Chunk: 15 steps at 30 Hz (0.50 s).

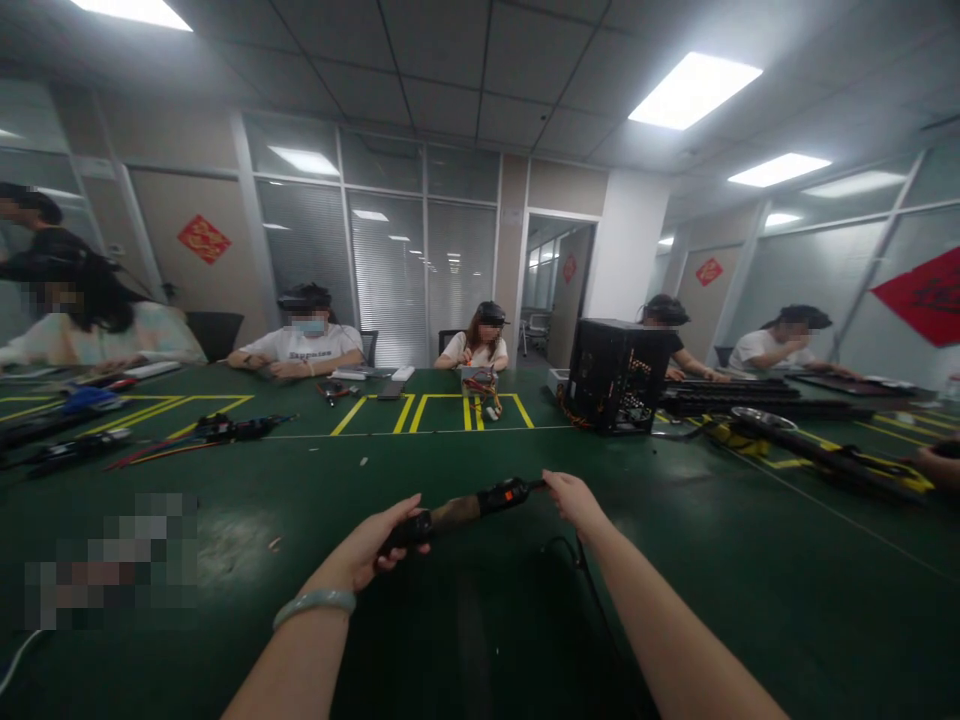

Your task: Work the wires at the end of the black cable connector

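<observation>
"One slim rod-shaped tool (459, 512), black with a grey-brown middle and an orange mark, is in the work. Where is it exactly?"

"It is stretched between the left grip (382, 540) and the right grip (572, 500), above the smooth green desk (712, 600). The black box-shaped computer case (622, 375) stands farther back, to the right."

"What could go wrong from here?"

"I would worry about the thin black cord (598, 600) near the right wrist. If the right arm moves quickly, it may catch this cord and jerk the tool. Also, a sideways pull could bend the narrow end, I think."

"And how do the grips stand?"

"The left one is curled around the thick black end, with the thumb along it. The right one leaves almost no gap: its fingertips pinch the thin far end. Whether the cord is joined there, I cannot tell."
</observation>
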Motion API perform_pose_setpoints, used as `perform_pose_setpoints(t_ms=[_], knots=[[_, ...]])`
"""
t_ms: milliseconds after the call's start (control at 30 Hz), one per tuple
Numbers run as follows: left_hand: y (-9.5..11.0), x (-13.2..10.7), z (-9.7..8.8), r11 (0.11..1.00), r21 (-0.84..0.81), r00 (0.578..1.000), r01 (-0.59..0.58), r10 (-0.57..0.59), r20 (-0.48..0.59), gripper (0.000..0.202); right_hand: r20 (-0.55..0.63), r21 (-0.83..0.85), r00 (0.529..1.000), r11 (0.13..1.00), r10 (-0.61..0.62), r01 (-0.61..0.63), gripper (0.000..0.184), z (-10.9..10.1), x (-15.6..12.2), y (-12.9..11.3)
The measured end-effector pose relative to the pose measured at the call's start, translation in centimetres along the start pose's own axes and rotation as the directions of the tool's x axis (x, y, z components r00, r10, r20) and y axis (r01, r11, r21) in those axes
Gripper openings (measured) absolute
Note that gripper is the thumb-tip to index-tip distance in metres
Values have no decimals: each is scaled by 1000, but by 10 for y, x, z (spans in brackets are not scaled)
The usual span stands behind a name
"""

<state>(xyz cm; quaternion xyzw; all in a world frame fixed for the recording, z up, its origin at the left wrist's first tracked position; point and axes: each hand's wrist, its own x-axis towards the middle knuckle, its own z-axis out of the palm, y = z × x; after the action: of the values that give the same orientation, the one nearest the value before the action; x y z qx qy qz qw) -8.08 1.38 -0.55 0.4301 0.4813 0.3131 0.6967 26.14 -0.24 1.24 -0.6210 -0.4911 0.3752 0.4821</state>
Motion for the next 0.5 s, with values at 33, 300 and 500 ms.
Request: perform_pose_setpoints(t_ms=[33, 300, 500], knots=[[0, 2, -4, 1000, 29, 999, -9, 11, -48, 62, 14, -32, 1000, 999, -4, 5, 37, 3, 1, 6], [-5, 27, -15, 909, 404, 892, -103, 264, -368, 55, 211, -255, 977, 962, -43, 97, 35, 5, 8, 35], [-7, 35, -20, 830, 547, 842, -110, 371, -393, 55, 274, -327, 959, 931, -73, 165, 26, -1, 11, 38]])
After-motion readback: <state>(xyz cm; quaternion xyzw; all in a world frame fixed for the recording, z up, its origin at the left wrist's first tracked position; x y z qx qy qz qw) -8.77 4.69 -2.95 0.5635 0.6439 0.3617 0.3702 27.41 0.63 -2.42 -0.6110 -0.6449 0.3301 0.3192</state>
